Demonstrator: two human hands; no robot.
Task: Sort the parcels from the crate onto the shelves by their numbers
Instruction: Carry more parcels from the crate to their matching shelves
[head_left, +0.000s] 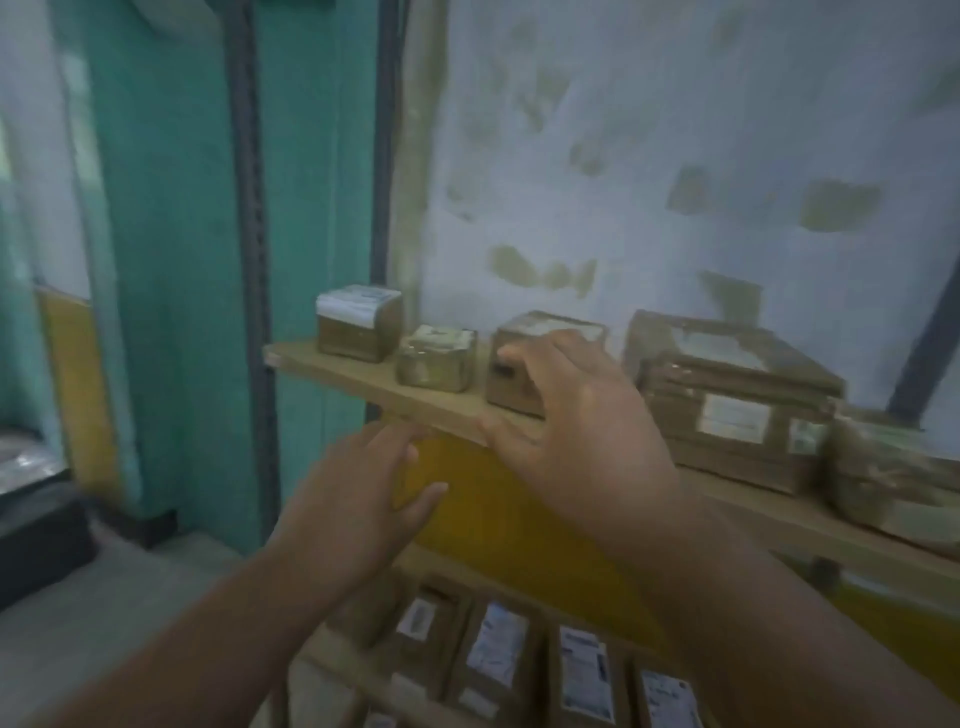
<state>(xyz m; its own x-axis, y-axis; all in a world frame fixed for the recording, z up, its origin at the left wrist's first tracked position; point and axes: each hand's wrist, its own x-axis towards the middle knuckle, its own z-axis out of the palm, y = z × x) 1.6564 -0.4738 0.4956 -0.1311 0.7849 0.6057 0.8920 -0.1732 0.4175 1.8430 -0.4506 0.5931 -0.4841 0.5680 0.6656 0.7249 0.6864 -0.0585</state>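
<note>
Right hand (582, 431) is up at the top shelf (363, 382), fingers spread loosely over the front of the third box (524, 379), touching or just off it, too blurry to say, but not clamped on, so the grip looks released. My guess is it's nudging that parcel into line beside the two small boxes (395, 338) on its left. Left hand (363, 493) hangs just under the shelf edge, fingers straight, holding nothing. More labelled parcels (545, 670) sit on a lower shelf. The crate isn't in view.
</note>
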